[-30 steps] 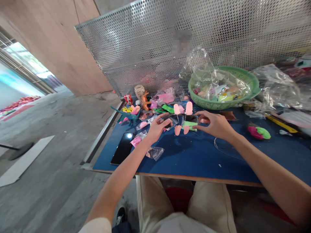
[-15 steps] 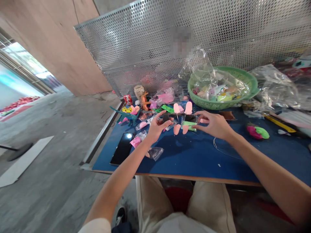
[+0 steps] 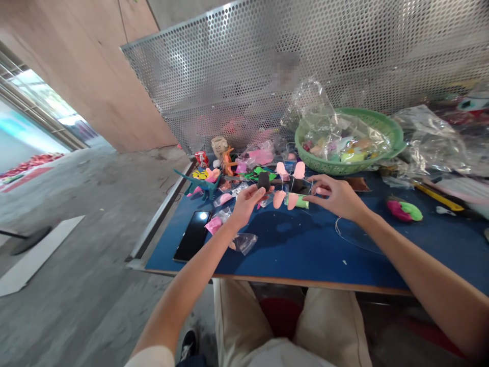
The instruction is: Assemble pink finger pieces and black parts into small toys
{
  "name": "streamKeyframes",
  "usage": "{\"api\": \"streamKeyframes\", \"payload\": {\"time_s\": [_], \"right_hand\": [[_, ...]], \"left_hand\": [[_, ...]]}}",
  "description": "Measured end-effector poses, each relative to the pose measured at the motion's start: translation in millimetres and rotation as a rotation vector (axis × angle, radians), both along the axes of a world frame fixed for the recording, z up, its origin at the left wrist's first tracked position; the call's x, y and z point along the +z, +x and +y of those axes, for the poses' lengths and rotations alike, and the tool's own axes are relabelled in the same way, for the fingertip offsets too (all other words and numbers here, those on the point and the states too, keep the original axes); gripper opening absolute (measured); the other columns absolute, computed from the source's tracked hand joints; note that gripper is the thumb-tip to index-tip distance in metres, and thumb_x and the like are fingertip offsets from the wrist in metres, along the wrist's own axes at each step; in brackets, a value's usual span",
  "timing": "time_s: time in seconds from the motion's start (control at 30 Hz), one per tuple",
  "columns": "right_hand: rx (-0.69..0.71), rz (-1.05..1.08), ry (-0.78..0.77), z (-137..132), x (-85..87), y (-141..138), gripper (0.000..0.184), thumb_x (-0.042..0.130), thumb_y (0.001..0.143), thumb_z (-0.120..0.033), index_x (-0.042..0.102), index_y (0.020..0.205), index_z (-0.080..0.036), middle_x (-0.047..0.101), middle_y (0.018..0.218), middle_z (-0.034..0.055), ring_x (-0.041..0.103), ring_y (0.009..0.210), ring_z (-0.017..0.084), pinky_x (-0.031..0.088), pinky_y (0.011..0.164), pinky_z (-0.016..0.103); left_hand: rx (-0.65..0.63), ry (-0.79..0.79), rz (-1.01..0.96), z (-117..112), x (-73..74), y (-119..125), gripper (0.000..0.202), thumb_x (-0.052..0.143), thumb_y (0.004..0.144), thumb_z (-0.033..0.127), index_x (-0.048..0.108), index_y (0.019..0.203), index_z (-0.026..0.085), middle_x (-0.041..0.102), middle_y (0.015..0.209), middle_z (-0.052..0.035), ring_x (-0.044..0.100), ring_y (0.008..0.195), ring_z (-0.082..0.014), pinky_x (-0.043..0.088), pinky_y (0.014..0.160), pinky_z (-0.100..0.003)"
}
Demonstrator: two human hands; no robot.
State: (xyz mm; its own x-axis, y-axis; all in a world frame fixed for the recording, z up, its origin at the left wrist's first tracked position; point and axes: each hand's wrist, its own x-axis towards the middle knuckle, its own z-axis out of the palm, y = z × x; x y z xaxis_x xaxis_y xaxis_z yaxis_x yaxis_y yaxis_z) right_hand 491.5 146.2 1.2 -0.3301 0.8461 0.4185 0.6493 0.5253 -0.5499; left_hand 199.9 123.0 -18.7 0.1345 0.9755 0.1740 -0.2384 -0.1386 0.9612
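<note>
Above the table, my left hand [image 3: 246, 204] pinches the black block-like end of a dark figure [image 3: 297, 185] between thumb and fingers. Four flat pink paddles stick out of it on thin wires, two up and two down. My right hand [image 3: 336, 196] is at the figure's other end, its fingertips closed around thin wire-like parts there. What exactly they grip is too small to tell. Under the figure lies a light green packet [image 3: 301, 202]. A teal dinosaur-like figure [image 3: 204, 187] stands left of my left hand.
A black phone [image 3: 192, 236] lies at the table's left. Behind stands a green basket [image 3: 353, 165] of bagged pieces against a perforated metal screen [image 3: 229, 61]. To the right are a pink-and-green clay lump [image 3: 405, 210], a yellow cutter [image 3: 439, 197] and clear plastic bags [image 3: 431, 137].
The dark figure has tilted a little in my hands, its black end now higher and the lower paddles slightly raised. Both hands stay in nearly the same place.
</note>
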Motion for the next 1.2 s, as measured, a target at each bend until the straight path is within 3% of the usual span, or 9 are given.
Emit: {"api": "streamKeyframes", "payload": {"time_s": [0.23, 0.43, 0.57, 0.87, 1.07, 1.2], "right_hand": [[0.038, 0.022, -0.041, 2.8, -4.4, -0.1, 0.058, 0.073, 0.082, -0.067, 0.065, 0.122, -0.024, 0.078, 0.091, 0.0068, 0.076, 0.087, 0.032, 0.058, 0.081, 0.045], [0.04, -0.019, -0.055, 0.9, -3.2, -2.0, 0.057, 0.072, 0.082, -0.067, 0.06, 0.119, -0.026, 0.078, 0.09, 0.0055, 0.075, 0.082, 0.029, 0.053, 0.076, 0.041], [0.038, -0.047, -0.075, -0.1, -2.5, -3.0, 0.055, 0.073, 0.082, -0.065, 0.059, 0.118, -0.026, 0.078, 0.091, 0.0044, 0.075, 0.082, 0.029, 0.051, 0.075, 0.039], [0.029, -0.106, -0.075, 0.8, -3.4, -3.7, 0.051, 0.073, 0.083, -0.061, 0.057, 0.118, -0.028, 0.079, 0.093, 0.0021, 0.075, 0.087, 0.029, 0.047, 0.074, 0.036], [-0.013, -0.166, -0.022, 0.2, -2.9, -2.9, 0.05, 0.07, 0.086, -0.06, 0.056, 0.123, -0.028, 0.079, 0.095, 0.0017, 0.076, 0.086, 0.029, 0.044, 0.069, 0.033], [-0.045, -0.225, 0.015, -1.0, -1.7, -4.5, 0.048, 0.067, 0.089, -0.06, 0.056, 0.124, -0.028, 0.08, 0.098, 0.002, 0.076, 0.088, 0.03, 0.041, 0.067, 0.032]], "left_hand": [[0.111, 0.015, 0.074, 1.9, -3.6, -0.5, 0.046, 0.089, 0.073, 0.054, 0.078, 0.097, 0.016, 0.08, 0.091, -0.0061, 0.072, 0.087, -0.018, 0.053, 0.08, -0.029], [0.05, 0.04, 0.007, -0.7, -1.5, 0.5, 0.046, 0.093, 0.07, 0.044, 0.074, 0.102, 0.017, 0.08, 0.099, -0.0066, 0.072, 0.088, -0.0169, 0.053, 0.079, -0.027], [0.071, 0.021, 0.012, -1.0, -1.6, 2.7, 0.047, 0.095, 0.067, 0.045, 0.072, 0.096, 0.015, 0.077, 0.09, -0.0039, 0.069, 0.078, -0.0138, 0.053, 0.075, -0.027], [0.08, -0.037, 0.064, -6.5, 4.6, 4.8, 0.046, 0.087, 0.075, 0.052, 0.067, 0.097, 0.016, 0.078, 0.092, -0.0069, 0.076, 0.09, -0.0226, 0.062, 0.087, -0.04], [0.175, 0.001, 0.096, -6.1, 4.6, 3.5, 0.064, 0.091, 0.072, 0.047, 0.058, 0.12, 0.02, 0.078, 0.109, -0.0099, 0.078, 0.096, -0.0255, 0.066, 0.085, -0.043], [0.112, 0.017, 0.112, -6.6, 7.8, 2.0, 0.063, 0.086, 0.078, 0.051, 0.058, 0.125, 0.021, 0.078, 0.109, -0.0103, 0.079, 0.094, -0.0252, 0.067, 0.082, -0.042]]}}
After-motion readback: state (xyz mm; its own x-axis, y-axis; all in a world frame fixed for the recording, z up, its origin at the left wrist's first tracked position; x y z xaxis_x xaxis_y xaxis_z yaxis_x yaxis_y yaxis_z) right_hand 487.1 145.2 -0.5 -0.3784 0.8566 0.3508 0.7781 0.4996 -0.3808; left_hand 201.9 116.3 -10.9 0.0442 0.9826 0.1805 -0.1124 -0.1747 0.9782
